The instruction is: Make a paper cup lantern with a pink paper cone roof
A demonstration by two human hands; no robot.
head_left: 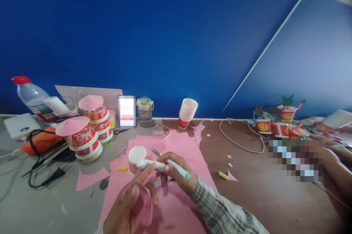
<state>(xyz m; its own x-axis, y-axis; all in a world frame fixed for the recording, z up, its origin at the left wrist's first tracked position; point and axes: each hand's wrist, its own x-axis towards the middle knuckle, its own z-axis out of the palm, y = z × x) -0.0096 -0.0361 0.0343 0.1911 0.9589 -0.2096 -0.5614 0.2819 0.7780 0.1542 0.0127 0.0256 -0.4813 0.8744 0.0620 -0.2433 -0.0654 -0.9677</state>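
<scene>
My left hand (122, 204) holds a curved piece of pink paper (145, 204) between thumb and fingers. Its index finger reaches up to a white tube (151, 164). In my right hand (177, 171) are that tube, pointing left, and a white marker with a green end (180, 169), pointing right. Just behind the tube stands a paper cup (137, 154), its white bottom facing up. Scissors (156, 152) lie partly hidden under my right hand. Pink paper sheets (181, 142) spread beneath both hands.
Stacked cup models with pink cone tops (73, 125) stand at left, near a bottle (35, 98) and black cable (45, 182). At the back are a phone-like blurred screen (127, 112), water jar (145, 113) and cup stack (187, 113). Another person's arm (334, 168) is at right.
</scene>
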